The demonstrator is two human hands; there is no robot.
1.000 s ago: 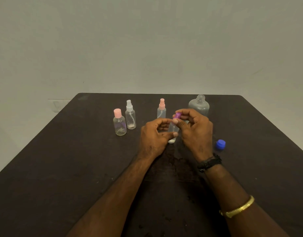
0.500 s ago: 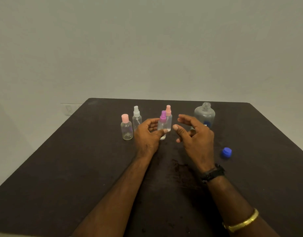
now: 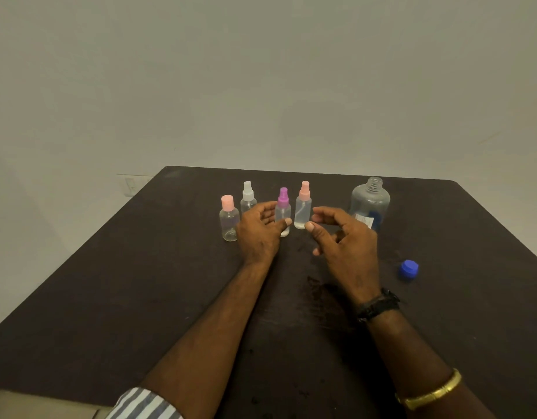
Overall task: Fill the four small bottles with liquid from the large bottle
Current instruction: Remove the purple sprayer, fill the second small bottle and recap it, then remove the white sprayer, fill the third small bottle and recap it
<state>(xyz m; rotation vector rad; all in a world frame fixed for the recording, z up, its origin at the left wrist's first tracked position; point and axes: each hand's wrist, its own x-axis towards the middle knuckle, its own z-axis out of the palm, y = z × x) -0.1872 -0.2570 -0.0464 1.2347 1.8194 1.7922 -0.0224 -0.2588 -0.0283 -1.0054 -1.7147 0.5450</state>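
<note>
Four small clear bottles stand in a row on the dark table [image 3: 134, 285]: a pink flat-capped bottle [image 3: 229, 223], a white spray bottle [image 3: 248, 196], a purple spray bottle [image 3: 283, 205] and a pink spray bottle [image 3: 303, 207]. My left hand [image 3: 258, 234] holds the purple spray bottle, which stands on the table, with the thumb in front and the fingers behind it. My right hand [image 3: 349, 249] hovers just right of it with loosely curled fingers and holds nothing. The large clear bottle [image 3: 370, 201] stands uncapped behind my right hand.
The large bottle's blue cap [image 3: 409, 269] lies on the table to the right of my right wrist. A wet-looking patch [image 3: 321, 293] marks the table between my forearms. A pale wall rises behind the table's far edge.
My right hand has let go of the purple cap and drawn back to the right. My left hand has carried the purple spray bottle forward and stood it in the row.
</note>
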